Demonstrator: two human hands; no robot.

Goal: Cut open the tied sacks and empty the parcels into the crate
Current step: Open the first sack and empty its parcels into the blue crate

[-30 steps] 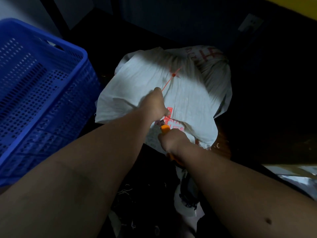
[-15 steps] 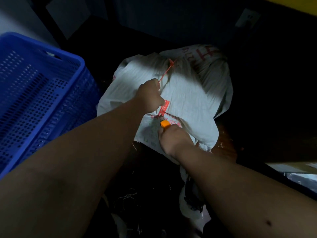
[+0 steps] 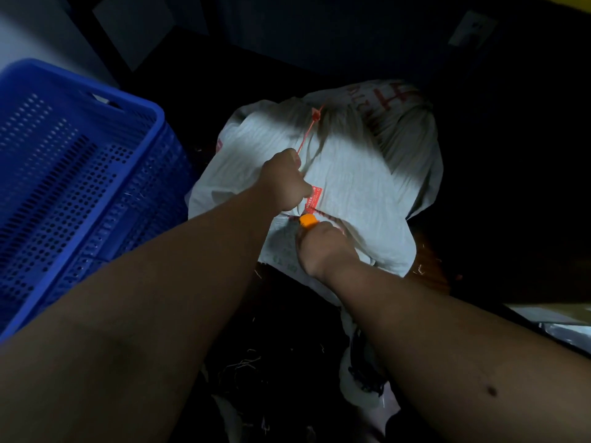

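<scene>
Head view, hands: The left hand [image 3: 287, 180] is clenched on a gathered fold of the white woven sack [image 3: 348, 183], knuckles up, holding the cloth taut. The right hand [image 3: 323, 247] is curled round an orange-handled cutter [image 3: 308, 220], whose tip meets the sack just below the left fist; the blade itself is hidden.

Head view, sack: It lies on a dark surface in front of the person, still tied. A red zip tie [image 3: 311, 123] cinches its neck at the far end, with a red printed tag [image 3: 315, 196] beside the left thumb.

Head view, crate: The blue perforated crate [image 3: 153, 123] stands just left of the sack, near but not touching as far as the dim light shows. No parcels are visible in the part seen.

Head view, change: Over the last second the left fist has slid a little toward the person along the fabric and the cutter has pushed up to meet it, so the two hands now sit almost knuckle to knuckle (the camera has also dipped, lifting the crate in frame).

Head view, meaning: The cut appears to be just starting at the sack's side; no opening shows yet, so emptying remains ahead.

Head view, floor: Loose pale threads [image 3: 243, 366] litter the dark floor between the forearms.
</scene>
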